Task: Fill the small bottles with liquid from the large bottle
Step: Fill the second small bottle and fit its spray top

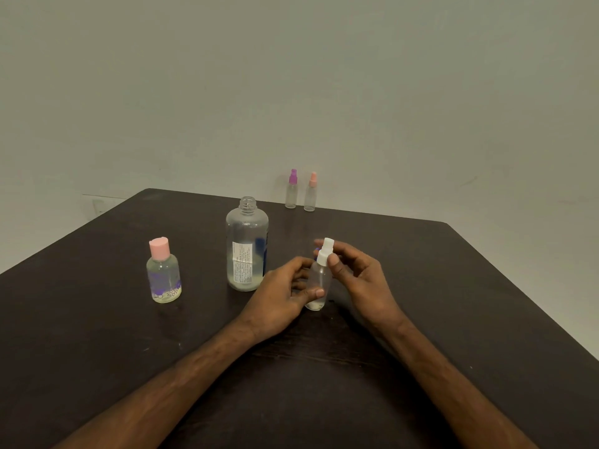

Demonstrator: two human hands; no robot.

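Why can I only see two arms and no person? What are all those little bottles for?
The camera sits on the person's head and looks down, so you see only their arms, as if they were yours. The left hand holds a small clear spray bottle by its body. The fingers of the right hand pinch its white top. On the dark table stands a big bottle with no cap and a little liquid at the bottom. To the left is a pink-capped bottle. Far back stand two tiny sprayers, one purple-topped, one pink-topped. The big bottle's liquid is for filling the small ones.
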